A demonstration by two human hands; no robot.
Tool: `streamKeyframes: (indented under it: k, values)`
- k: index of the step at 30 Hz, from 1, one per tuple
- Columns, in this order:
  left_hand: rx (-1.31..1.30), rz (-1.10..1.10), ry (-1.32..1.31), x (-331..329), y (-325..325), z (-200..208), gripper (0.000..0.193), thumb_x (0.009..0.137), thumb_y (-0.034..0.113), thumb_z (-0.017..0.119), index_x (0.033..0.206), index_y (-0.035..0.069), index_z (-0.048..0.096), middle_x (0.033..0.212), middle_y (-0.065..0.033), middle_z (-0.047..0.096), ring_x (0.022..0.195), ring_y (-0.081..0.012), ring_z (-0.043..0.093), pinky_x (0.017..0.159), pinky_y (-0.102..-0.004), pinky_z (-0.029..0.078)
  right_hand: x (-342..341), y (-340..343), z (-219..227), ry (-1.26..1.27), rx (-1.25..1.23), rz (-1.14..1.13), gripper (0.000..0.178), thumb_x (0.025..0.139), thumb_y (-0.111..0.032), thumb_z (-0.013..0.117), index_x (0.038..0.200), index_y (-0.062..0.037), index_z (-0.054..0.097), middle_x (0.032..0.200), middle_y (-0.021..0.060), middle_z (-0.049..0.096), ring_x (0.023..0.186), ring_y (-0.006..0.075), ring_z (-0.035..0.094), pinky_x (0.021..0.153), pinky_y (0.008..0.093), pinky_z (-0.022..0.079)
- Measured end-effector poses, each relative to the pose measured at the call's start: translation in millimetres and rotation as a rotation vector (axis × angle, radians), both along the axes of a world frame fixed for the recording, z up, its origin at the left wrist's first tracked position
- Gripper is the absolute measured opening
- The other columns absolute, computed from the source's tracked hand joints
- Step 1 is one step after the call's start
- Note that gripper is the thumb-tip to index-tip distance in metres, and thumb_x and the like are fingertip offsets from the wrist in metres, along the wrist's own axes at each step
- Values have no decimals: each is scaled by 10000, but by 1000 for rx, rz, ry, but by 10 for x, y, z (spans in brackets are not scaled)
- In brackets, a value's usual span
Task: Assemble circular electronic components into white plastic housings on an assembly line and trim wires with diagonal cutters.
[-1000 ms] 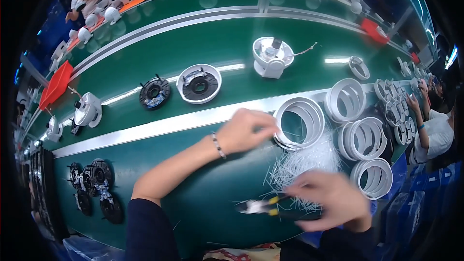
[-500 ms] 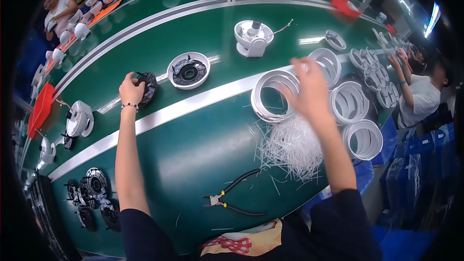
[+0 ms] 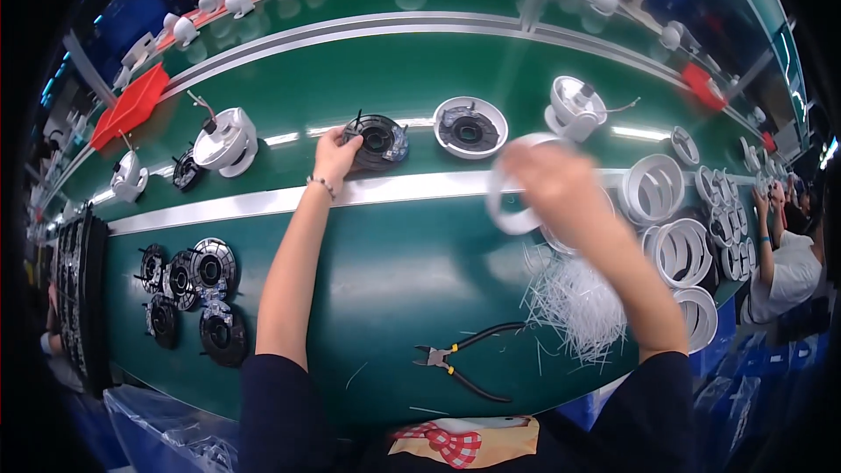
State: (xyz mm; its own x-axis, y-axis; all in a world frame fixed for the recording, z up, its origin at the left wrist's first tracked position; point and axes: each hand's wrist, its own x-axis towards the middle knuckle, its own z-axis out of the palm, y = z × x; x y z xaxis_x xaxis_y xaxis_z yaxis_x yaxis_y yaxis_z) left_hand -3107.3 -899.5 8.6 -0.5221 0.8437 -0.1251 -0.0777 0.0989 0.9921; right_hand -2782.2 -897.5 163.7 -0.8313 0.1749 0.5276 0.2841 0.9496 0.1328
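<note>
At the belt's near edge my left hand [image 3: 335, 156] grips the left rim of a black round disc [image 3: 377, 142] with a small blue circuit board on it. My right hand [image 3: 550, 177], smeared by motion, is closed on a white plastic ring [image 3: 501, 207] held in the air. Just beyond that ring sits a white bowl-shaped shell [image 3: 499, 136] with a similar black disc inside. Below my right forearm lies a heap of thin clear plastic strips [image 3: 574, 308]. Stacks of white rings [image 3: 653, 190] stand to the right, one partly hidden by my right hand.
Wire cutters [image 3: 438, 356] with black handles lie on the near table. Several black discs [image 3: 215, 267] are grouped at left. White fan-like units [image 3: 226, 142] stand on the green belt [image 3: 350, 66]. Red trays [image 3: 131, 105] sit at its far sides. Other people work nearby.
My view has swung left. My right hand has taken a white ring from the stack area and carried it leftward toward the shell. The black disc under my left hand now lies flatter.
</note>
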Motion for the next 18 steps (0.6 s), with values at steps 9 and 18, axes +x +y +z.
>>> streamKeyframes:
  k: [9, 18]
  values:
    - [235, 99, -42, 445, -757, -15, 401, 789, -29, 550, 1121, -30, 325, 1062, -118, 509, 956, -147, 518, 821, -245, 435, -681, -641, -1018, -194, -410, 482, 130, 593, -81, 589, 696, -6, 559, 865, 123, 547, 768, 241, 540, 714, 347, 449]
    - [359, 91, 40, 398, -890, -17, 419, 783, -36, 554, 1122, -18, 308, 1067, -122, 476, 968, -148, 493, 848, -253, 418, -876, -586, -980, -155, -644, -372, 1196, 461, -459, 786, 1320, 42, 122, 1336, 291, 157, 1221, 461, 195, 976, 544, 204]
